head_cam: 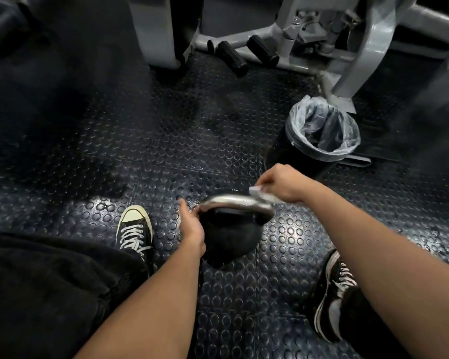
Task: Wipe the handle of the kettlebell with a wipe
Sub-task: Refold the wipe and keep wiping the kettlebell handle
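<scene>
The head camera looks down at a dark rubber floor (205,130) with round bumps all over it. A black kettlebell (231,237) sits on the floor between the person's two feet. Its handle (233,202) is shiny silver and curves over the top.

The left hand (192,229) is on the left side of the kettlebell. Its fingers curl around the left end of the handle, and the thumb points up.

The right hand (280,183) is over the right end of the handle. Its fingers are bent and they pinch a white wipe (261,194). The wipe touches the top of the handle at that end.

The left shoe (134,228) is black with white laces and a pale toe. It is just beside the left hand. The right shoe (335,296) is black too, and it is partly hidden behind the right arm. A dark trouser leg (49,288) fills the bottom left corner.

Past the right hand stands a black bin (303,151) with a clear plastic bag in it. Behind the bin is a grey metal gym machine (353,47) with black rubber pegs low down.
</scene>
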Demonstrator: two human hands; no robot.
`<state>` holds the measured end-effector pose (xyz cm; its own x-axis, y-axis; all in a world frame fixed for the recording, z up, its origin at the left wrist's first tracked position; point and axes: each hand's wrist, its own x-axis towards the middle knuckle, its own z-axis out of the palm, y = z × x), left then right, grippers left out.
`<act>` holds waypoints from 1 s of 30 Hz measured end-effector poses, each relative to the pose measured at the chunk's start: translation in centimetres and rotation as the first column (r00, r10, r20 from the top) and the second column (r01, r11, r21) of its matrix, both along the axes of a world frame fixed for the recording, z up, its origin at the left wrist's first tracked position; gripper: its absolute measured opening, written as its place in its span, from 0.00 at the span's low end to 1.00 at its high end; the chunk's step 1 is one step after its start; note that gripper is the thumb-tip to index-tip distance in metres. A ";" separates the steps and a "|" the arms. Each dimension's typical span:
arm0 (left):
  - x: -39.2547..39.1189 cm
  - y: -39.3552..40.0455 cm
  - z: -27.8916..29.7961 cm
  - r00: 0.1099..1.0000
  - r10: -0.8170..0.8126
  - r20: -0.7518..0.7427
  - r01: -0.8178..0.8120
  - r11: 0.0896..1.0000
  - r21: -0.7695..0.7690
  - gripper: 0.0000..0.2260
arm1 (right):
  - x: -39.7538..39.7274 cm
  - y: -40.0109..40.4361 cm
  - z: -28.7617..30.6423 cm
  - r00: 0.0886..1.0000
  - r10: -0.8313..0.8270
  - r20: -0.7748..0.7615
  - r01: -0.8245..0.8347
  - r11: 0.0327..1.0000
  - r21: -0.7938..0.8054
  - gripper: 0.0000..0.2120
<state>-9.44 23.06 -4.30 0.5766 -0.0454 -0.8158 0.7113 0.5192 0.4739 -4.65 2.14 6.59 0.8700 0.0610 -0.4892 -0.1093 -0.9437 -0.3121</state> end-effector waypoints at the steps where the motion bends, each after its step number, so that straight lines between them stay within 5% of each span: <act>1: 0.1 0.0 -0.1 1.000 0.002 -0.002 -0.002 1.000 -0.005 0.29 | 0.6 0.5 -0.4 0.995 0.080 -0.068 -0.085 0.993 -0.076 0.10; 6: 0.1 0.0 -0.1 1.000 0.016 -0.017 -0.016 1.000 0.015 0.29 | 1.9 2.0 0.4 0.955 0.225 -0.193 -0.261 0.948 -0.184 0.14; 30: -0.1 0.1 0.1 1.000 0.004 -0.004 -0.004 0.999 0.039 0.34 | 0.5 1.2 0.6 0.971 0.238 -0.041 -0.241 0.948 -0.209 0.12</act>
